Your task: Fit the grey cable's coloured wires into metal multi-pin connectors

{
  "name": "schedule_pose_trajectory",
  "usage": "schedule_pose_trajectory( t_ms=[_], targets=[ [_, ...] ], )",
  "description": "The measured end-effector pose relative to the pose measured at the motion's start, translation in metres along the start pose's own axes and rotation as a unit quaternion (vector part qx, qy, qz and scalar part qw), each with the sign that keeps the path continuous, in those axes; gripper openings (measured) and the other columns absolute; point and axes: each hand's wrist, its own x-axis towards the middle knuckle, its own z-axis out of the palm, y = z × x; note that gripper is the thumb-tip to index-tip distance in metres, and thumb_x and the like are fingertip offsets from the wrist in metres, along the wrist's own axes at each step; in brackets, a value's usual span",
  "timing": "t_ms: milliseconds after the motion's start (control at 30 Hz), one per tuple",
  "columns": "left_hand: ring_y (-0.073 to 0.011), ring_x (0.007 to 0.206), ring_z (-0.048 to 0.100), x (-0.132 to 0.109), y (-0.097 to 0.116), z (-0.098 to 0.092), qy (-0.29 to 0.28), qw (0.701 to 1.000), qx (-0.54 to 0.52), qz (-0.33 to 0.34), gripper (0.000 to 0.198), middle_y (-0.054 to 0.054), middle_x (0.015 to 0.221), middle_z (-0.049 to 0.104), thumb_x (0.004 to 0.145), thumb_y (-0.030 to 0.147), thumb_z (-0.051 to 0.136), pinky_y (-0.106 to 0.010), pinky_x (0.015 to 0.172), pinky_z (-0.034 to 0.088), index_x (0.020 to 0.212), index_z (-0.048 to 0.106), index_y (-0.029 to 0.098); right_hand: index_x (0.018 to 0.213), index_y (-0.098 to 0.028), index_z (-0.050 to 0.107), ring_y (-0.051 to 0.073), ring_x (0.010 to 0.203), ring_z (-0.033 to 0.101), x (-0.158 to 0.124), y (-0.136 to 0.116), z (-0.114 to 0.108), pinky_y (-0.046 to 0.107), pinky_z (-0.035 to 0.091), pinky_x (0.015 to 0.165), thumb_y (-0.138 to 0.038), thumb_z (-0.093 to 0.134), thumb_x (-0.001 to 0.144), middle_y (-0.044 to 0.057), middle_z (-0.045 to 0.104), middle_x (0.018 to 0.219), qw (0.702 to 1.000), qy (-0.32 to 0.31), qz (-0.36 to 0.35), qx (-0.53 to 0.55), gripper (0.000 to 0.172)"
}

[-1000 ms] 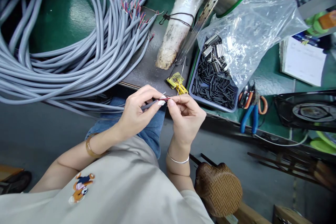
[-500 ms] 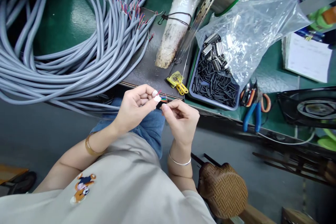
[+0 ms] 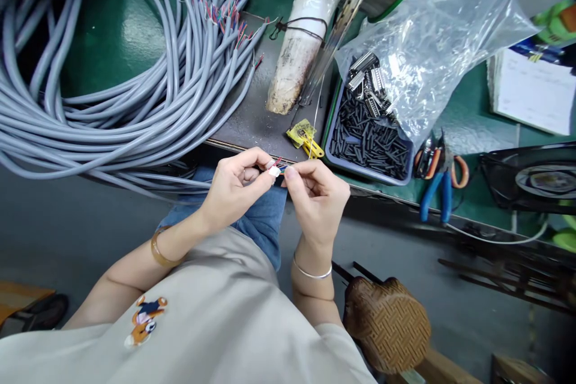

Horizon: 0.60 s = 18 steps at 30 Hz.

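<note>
Red and blue wires (image 3: 282,168), viewed from my remote post, span two hands at the near edge of the green bench (image 3: 126,30). Left hand (image 3: 234,185): thumb and forefinger pinched on the wires. Right hand (image 3: 318,193): thumb and forefinger narrow, pinching the wires' right ends; other fingers curled in. Thin pale strand (image 3: 315,117) slants down toward it from the far side. Just beyond, I note a yellow item (image 3: 300,132); right of that, a tray (image 3: 365,173) of small black pieces (image 3: 364,144). Grey cables (image 3: 135,120) heap left; blue-handled pliers (image 3: 446,195) lie right of the tray.
</note>
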Motion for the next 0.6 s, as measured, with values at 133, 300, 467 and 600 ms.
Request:
schedule_pose_trajectory(
  t_ms=[133,300,467,600],
  targets=[
    [-0.0039,0.052,0.040,0.000,0.002,0.000,-0.011,1.000,-0.016,0.007,0.017,0.004,0.064,0.051,0.083,0.026,0.071,-0.017,0.047,0.033,0.074,0.059,0.016,0.075,-0.021,0.066,0.008,0.051,0.044,-0.004,0.005,-0.001,0.027,0.032,0.051,-0.033,0.065,0.095,-0.004,0.059,0.062,0.999,-0.004,-0.049,-0.018,0.024],
    [-0.0039,0.049,0.040,0.005,0.006,-0.002,-0.019,0.999,-0.040,-0.017,0.019,0.004,0.058,0.051,0.078,0.026,0.073,-0.016,0.044,0.030,0.071,0.058,0.016,0.081,-0.023,0.075,0.009,0.049,0.044,-0.004,0.006,-0.008,0.028,0.030,0.047,-0.041,0.064,0.096,-0.002,0.063,0.065,0.998,0.026,-0.049,0.008,0.026],
    [-0.0049,0.051,0.040,0.005,0.005,-0.001,-0.036,0.999,-0.019,-0.015,0.018,0.004,0.058,0.050,0.075,0.026,0.072,-0.017,0.047,0.034,0.068,0.058,0.016,0.104,-0.028,0.081,0.011,0.051,0.046,0.001,-0.005,-0.013,0.028,0.034,0.050,-0.037,0.059,0.100,-0.001,0.064,0.067,0.992,0.026,-0.105,-0.070,0.024],
    [-0.0082,0.059,0.049,0.003,-0.003,-0.002,-0.070,0.996,0.046,0.012,0.010,0.002,0.065,0.057,0.078,0.021,0.068,-0.020,0.057,0.042,0.073,0.062,0.015,0.113,-0.028,0.079,0.009,0.051,0.049,0.002,-0.012,-0.019,0.026,0.041,0.055,-0.028,0.062,0.099,-0.004,0.063,0.062,0.963,-0.063,-0.211,-0.158,0.022]
  ],
)
